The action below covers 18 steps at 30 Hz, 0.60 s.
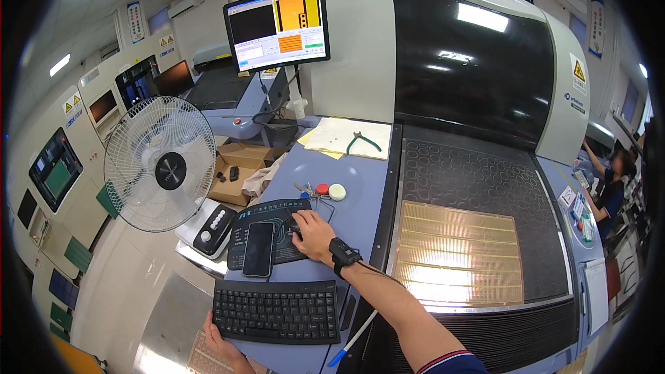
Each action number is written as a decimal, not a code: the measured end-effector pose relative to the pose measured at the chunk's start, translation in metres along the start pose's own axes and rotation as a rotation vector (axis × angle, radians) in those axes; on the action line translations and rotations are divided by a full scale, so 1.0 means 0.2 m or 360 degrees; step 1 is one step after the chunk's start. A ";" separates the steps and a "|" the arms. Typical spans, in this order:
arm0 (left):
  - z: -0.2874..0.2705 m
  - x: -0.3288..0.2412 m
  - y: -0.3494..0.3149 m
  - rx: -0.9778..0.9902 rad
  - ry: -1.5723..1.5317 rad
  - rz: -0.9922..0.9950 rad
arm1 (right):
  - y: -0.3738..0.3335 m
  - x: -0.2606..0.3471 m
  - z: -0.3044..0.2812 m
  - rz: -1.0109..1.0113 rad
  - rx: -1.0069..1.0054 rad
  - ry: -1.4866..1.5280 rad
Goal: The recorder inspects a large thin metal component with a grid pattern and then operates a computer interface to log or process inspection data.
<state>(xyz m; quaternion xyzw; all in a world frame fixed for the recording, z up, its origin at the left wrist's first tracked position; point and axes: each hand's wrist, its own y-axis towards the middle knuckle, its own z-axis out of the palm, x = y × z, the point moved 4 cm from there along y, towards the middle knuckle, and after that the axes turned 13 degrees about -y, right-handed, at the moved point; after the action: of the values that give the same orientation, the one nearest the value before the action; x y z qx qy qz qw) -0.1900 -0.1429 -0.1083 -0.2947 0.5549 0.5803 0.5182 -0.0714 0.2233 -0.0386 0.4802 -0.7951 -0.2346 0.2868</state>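
My right hand (pixel 313 234) rests closed over a dark computer mouse (pixel 294 225), which stands on a dark printed mouse pad (pixel 284 248). A black band with a small device is on that wrist. My left hand (pixel 223 343) is low at the desk's left edge, beside the lower left corner of the black keyboard (pixel 276 312); its fingers are partly hidden, and whether they grip anything does not show. A black phone (pixel 258 250) lies on the pad between keyboard and mouse. Below the left hand, part of a copper-coloured panel (pixel 202 356) shows.
A gold panel (pixel 457 255) lies on the machine's black bed (pixel 478 173), right of the desk. Green-handled cutters (pixel 364 143) lie on white paper. A lit monitor (pixel 278 29) stands behind; a fan (pixel 161 163) is at left. Another person (pixel 611 183) works far right.
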 end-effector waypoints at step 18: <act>-0.03 0.05 0.01 0.0033 0.0000 0.0018 | 0.00 -0.01 0.00 0.0008 -0.0028 -0.0017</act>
<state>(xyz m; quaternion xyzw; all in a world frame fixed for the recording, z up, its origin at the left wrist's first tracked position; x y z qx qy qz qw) -0.1963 -0.1453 -0.1184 -0.2862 0.5625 0.5774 0.5179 -0.0710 0.2241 -0.0393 0.4743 -0.7957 -0.2434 0.2874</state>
